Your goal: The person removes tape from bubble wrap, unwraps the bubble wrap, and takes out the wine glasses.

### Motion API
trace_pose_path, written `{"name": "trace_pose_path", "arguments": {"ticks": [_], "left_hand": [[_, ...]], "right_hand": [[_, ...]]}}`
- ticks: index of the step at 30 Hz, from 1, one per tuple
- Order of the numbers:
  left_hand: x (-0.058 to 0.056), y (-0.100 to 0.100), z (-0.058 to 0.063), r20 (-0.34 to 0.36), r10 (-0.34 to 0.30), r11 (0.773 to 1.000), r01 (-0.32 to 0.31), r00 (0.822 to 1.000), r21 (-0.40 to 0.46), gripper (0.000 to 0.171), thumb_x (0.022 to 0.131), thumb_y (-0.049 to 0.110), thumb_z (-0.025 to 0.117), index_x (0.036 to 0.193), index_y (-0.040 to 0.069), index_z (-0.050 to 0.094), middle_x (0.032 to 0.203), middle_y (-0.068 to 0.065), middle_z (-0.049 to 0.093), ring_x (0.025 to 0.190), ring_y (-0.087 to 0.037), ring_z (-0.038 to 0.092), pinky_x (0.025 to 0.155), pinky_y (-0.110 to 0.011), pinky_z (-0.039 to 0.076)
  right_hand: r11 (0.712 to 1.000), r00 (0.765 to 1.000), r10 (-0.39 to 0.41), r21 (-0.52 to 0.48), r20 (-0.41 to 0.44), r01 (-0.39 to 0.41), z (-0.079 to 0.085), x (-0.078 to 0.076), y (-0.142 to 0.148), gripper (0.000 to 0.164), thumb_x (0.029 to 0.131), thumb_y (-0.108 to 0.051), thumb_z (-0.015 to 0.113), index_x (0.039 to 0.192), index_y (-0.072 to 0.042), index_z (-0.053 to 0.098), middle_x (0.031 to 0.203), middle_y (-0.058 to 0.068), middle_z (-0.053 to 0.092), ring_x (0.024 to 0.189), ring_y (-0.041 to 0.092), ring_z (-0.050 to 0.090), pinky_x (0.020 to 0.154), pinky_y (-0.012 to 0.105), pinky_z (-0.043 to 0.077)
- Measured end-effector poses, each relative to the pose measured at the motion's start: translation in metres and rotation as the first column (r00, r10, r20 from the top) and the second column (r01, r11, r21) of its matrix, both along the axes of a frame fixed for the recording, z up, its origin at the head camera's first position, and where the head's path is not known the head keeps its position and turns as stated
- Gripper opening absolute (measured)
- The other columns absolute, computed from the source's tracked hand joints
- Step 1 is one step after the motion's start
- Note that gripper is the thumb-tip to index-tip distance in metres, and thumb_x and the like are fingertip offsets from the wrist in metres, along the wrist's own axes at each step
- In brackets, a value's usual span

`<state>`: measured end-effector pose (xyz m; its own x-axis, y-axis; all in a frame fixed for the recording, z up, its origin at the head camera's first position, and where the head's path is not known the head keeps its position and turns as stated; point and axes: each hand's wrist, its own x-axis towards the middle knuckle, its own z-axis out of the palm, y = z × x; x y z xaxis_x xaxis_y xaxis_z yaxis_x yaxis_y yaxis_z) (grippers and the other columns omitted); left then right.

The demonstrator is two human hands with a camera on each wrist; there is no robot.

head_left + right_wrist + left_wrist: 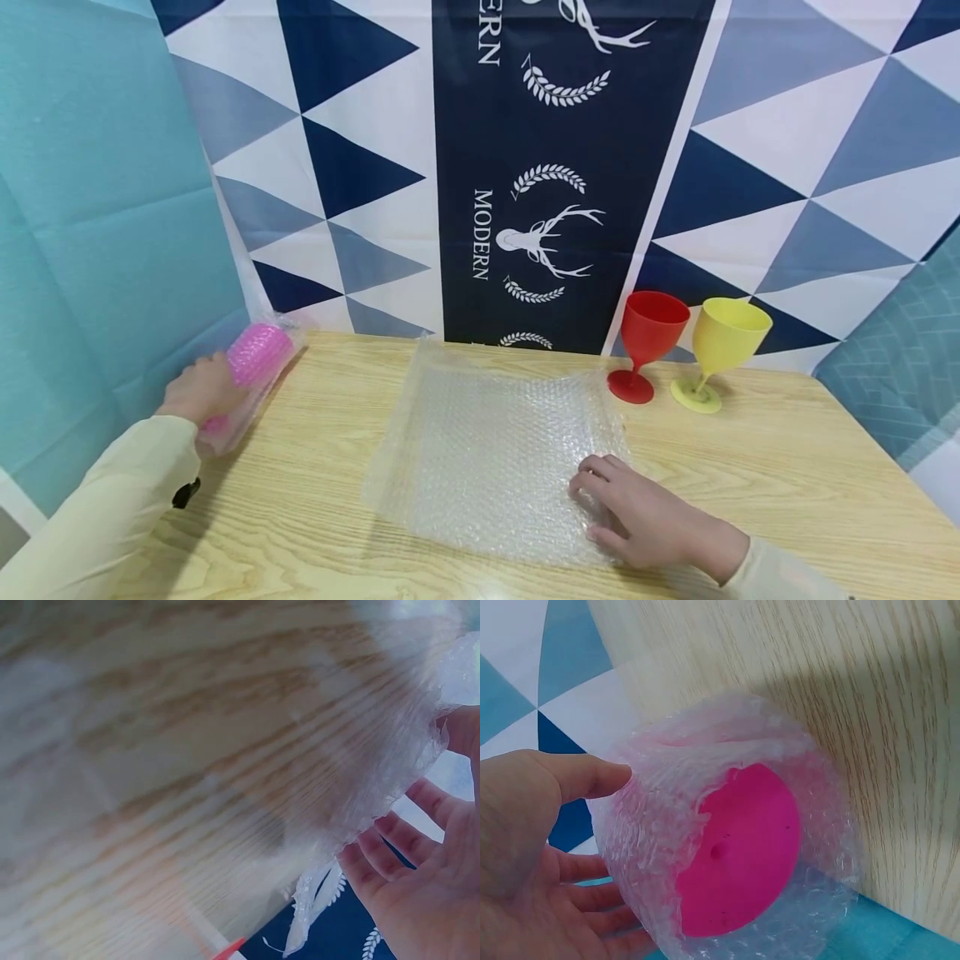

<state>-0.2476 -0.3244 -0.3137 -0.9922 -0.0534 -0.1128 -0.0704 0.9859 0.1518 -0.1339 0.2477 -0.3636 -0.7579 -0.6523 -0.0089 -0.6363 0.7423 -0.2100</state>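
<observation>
At the table's left side, my left hand (pixel 204 387) grips a pink goblet (pixel 258 354) wrapped in bubble wrap. In the left wrist view, the thumb and fingers of the left hand (pixel 547 855) go round the wrapping (pixel 645 825), and the goblet's round pink base (pixel 742 862) faces the camera. A flat sheet of clear bubble wrap (pixel 510 458) lies mid-table. My right hand (pixel 645 517) rests at its right edge with loosely bent fingers. The right wrist view shows the fingers of the right hand (pixel 427 855) touching the sheet's crinkled edge (pixel 397 765).
Behind the sheet on the right, a red goblet (pixel 654 333) and a yellow goblet (pixel 727 342) stand upright, side by side. A patterned cloth (pixel 375 167) hangs along the table's back edge. Teal cloth (pixel 112 208) hangs at the left.
</observation>
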Motion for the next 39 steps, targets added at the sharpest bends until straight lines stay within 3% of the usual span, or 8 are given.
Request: {"name": "trace_pose_path", "arguments": {"ticks": [7, 12, 20, 25, 28, 35, 39], "left_hand": [[0.002, 0.006, -0.001, -0.030, -0.044, 0.999, 0.044, 0.999, -0.005, 0.057, 0.095, 0.025, 0.046, 0.123, -0.024, 0.038, 0.106, -0.042, 0.053, 0.091, -0.048, 0.056, 0.069, -0.055, 0.053], [0.004, 0.015, 0.000, -0.063, -0.092, 0.995, 0.090, 0.994, -0.035, 0.055, 0.094, 0.017, 0.048, 0.130, -0.023, 0.035, 0.112, -0.043, 0.053, 0.097, -0.054, 0.057, 0.075, -0.061, 0.053], [0.010, 0.029, 0.003, -0.074, -0.130, 0.991, 0.128, 0.989, -0.041, 0.038, 0.089, 0.008, 0.055, 0.115, -0.018, 0.047, 0.098, -0.036, 0.056, 0.087, -0.044, 0.059, 0.070, -0.057, 0.054], [0.015, 0.036, 0.004, -0.063, -0.155, 0.988, 0.155, 0.986, -0.014, 0.042, 0.093, 0.011, 0.053, 0.121, -0.020, 0.045, 0.102, -0.037, 0.058, 0.082, -0.038, 0.059, 0.070, -0.053, 0.055], [0.018, 0.043, 0.005, -0.067, -0.171, 0.985, 0.171, 0.983, -0.002, 0.048, 0.094, 0.016, 0.053, 0.125, -0.020, 0.044, 0.108, -0.039, 0.058, 0.088, -0.042, 0.061, 0.075, -0.056, 0.054], [0.022, 0.060, 0.006, -0.063, -0.172, 0.982, 0.176, 0.983, 0.064, 0.055, 0.091, 0.020, 0.053, 0.129, -0.018, 0.043, 0.113, -0.038, 0.059, 0.087, -0.037, 0.062, 0.078, -0.052, 0.054], [0.025, 0.067, 0.007, -0.074, -0.193, 0.976, 0.200, 0.978, 0.088, 0.053, 0.087, 0.019, 0.057, 0.124, -0.018, 0.047, 0.111, -0.036, 0.062, 0.094, -0.041, 0.063, 0.084, -0.054, 0.054]], "right_hand": [[1.000, 1.000, -0.004, -0.005, 0.001, 0.004, -0.001, -0.001, 0.001, 0.038, 0.085, -0.034, 0.072, 0.119, -0.028, 0.057, 0.121, -0.012, 0.055, 0.106, 0.006, 0.048, 0.093, 0.030, 0.054], [1.000, 1.000, -0.014, -0.004, 0.005, 0.014, 0.000, -0.001, 0.001, 0.039, 0.084, -0.035, 0.073, 0.119, -0.029, 0.057, 0.121, -0.012, 0.055, 0.106, 0.007, 0.048, 0.093, 0.031, 0.054], [1.000, 1.000, -0.012, -0.009, -0.006, 0.012, -0.001, -0.002, 0.001, 0.039, 0.084, -0.037, 0.073, 0.119, -0.030, 0.057, 0.121, -0.012, 0.055, 0.107, 0.007, 0.049, 0.094, 0.031, 0.054], [1.000, 1.000, -0.004, -0.010, -0.011, 0.004, -0.002, -0.001, 0.001, 0.038, 0.085, -0.036, 0.072, 0.119, -0.029, 0.057, 0.121, -0.012, 0.055, 0.107, 0.008, 0.049, 0.094, 0.032, 0.054], [1.000, 1.000, -0.007, -0.009, -0.009, 0.007, -0.003, -0.001, 0.001, 0.038, 0.085, -0.035, 0.072, 0.120, -0.029, 0.057, 0.121, -0.011, 0.055, 0.107, 0.008, 0.049, 0.094, 0.032, 0.054], [1.000, 1.000, -0.017, -0.013, 0.006, 0.017, -0.003, -0.001, 0.001, 0.040, 0.084, -0.036, 0.073, 0.120, -0.028, 0.057, 0.122, -0.011, 0.055, 0.107, 0.007, 0.049, 0.093, 0.031, 0.055], [1.000, 1.000, -0.018, -0.011, 0.001, 0.018, -0.004, -0.001, 0.001, 0.041, 0.084, -0.036, 0.073, 0.121, -0.028, 0.057, 0.122, -0.011, 0.056, 0.107, 0.007, 0.049, 0.093, 0.031, 0.055]]}}
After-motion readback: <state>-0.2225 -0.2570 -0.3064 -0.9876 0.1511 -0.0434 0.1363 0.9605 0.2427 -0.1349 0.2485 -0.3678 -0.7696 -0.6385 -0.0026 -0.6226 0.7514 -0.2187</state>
